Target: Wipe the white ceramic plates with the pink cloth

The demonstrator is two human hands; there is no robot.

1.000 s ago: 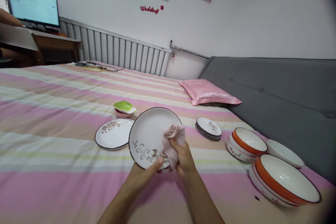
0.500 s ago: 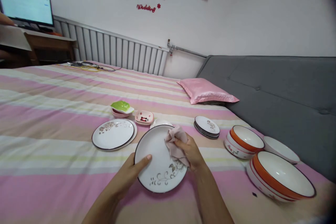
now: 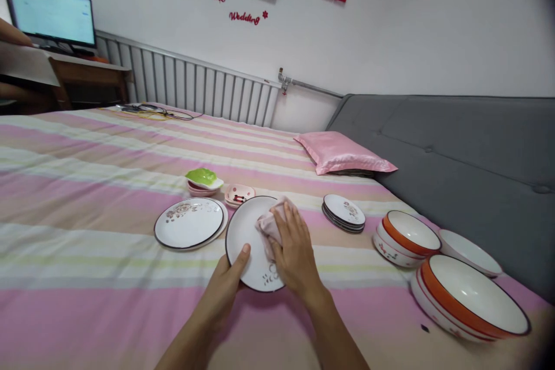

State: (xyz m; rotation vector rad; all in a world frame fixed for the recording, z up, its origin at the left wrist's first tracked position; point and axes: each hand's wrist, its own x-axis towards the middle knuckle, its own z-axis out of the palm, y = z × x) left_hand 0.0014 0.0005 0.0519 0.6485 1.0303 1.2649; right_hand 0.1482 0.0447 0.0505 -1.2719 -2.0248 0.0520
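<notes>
My left hand grips the near left rim of a white plate with a dark edge and a floral print, thumb on its face. The plate is held low over the striped bed. My right hand presses a pink cloth flat against the plate's face, fingers stretched over it. A matching plate stack lies on the bed just left of the held plate.
A green dish on pink ones and a small pink dish sit behind the plates. Small plates, orange-rimmed bowls and a white bowl lie to the right by the grey sofa. A pink pillow lies beyond.
The plate has tipped from facing me to nearly flat and lower. My right hand has gone from bunching the cloth to pressing it flat across the plate.
</notes>
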